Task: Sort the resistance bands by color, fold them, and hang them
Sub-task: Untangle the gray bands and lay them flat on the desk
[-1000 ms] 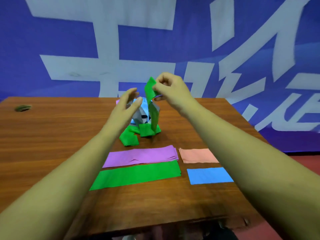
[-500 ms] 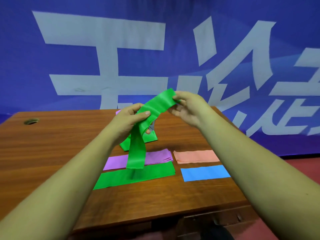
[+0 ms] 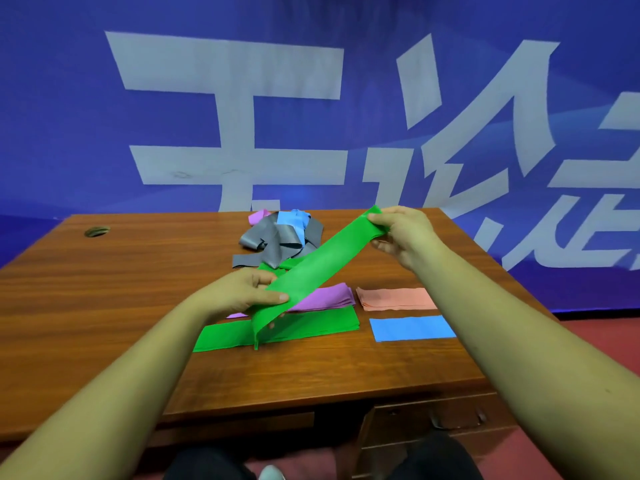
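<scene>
Some parts are not easy to see. The left hand [image 3: 239,292] keeps its thumb on top of the green band [image 3: 311,271], but most of its fingers [image 3: 266,277] go under the band, where only faint fingertips show through the thin material. The short tail of the band hangs down in front of the green stack [image 3: 322,326]. Both are the same colour, so the edge of the tail is hard to follow. The purple stack [image 3: 332,295] is covered on its 9 o'clock side by the band and the left hand. In the loose pile [image 3: 280,237] at 12 o'clock on the worktop [image 3: 138,289], grey, blue and purple bands lie over each other, and a bit of green shows from under the grey; how many bands there are I cannot tell. Both forearms are cut off by the lower edge, and the white characters of the banner [image 3: 69,116] are cut off at 3 o'clock.

The green band is in the air above the stacks, stretched flat between the two hands. Its long axis goes from 7 o'clock up to 1 o'clock. The far end, the higher one, is pinched by the right hand [image 3: 405,233] between the thumb and curled fingers [image 3: 381,244]. The near end is pinched by the left hand, and from there the tail points to 6 o'clock.

The pink stack [image 3: 398,298] lies at 3 o'clock of the purple one, and the blue stack [image 3: 412,328] at 3 o'clock of the green one. A round hole [image 3: 97,231] is in the worktop at 10 o'clock.
</scene>
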Available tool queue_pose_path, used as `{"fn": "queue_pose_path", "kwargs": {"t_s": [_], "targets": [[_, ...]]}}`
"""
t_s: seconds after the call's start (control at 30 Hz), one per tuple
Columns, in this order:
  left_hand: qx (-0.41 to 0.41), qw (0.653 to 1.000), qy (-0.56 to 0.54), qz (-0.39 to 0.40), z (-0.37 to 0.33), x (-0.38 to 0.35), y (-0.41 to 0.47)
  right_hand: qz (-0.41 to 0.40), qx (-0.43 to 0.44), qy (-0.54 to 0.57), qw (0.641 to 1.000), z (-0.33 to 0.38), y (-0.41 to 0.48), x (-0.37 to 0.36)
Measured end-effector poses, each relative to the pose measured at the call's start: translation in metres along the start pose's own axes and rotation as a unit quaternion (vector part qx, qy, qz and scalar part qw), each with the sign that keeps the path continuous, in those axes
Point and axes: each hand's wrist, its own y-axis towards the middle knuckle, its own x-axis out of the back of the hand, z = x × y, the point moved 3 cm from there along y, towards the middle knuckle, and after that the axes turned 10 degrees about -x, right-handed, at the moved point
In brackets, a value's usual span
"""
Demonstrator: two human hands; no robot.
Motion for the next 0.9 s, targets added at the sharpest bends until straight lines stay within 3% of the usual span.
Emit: {"fn": "queue_pose_path", "kwargs": {"t_s": [0.17, 0.27, 0.4, 0.6, 0.73, 0.9], "targets": [[0.016, 0.998, -0.04, -0.043, 0.032, 0.017, -0.027, -0.047, -0.006, -0.024, 0.999, -0.021, -0.004, 0.018], [0.005, 0.99, -0.119, -0.07, 0.04, 0.022, -0.04, -0.057, -0.027, -0.023, 0.998, -0.04, -0.006, 0.024], [0.006, 0.955, -0.225, -0.194, 0.049, 0.03, -0.049, -0.051, -0.057, 0.01, 0.997, -0.062, -0.009, 0.021], [0.07, 0.951, -0.072, -0.291, 0.074, 0.047, -0.061, -0.077, -0.094, -0.035, 0.992, -0.089, -0.009, 0.02], [0.059, 0.947, 0.041, -0.312, 0.081, 0.05, -0.068, -0.062, -0.114, -0.08, 0.988, -0.108, -0.007, 0.015], [0.061, 0.927, 0.182, -0.323, 0.087, 0.058, -0.074, -0.101, -0.053, -0.235, 0.965, -0.127, 0.003, 0.011]]}}
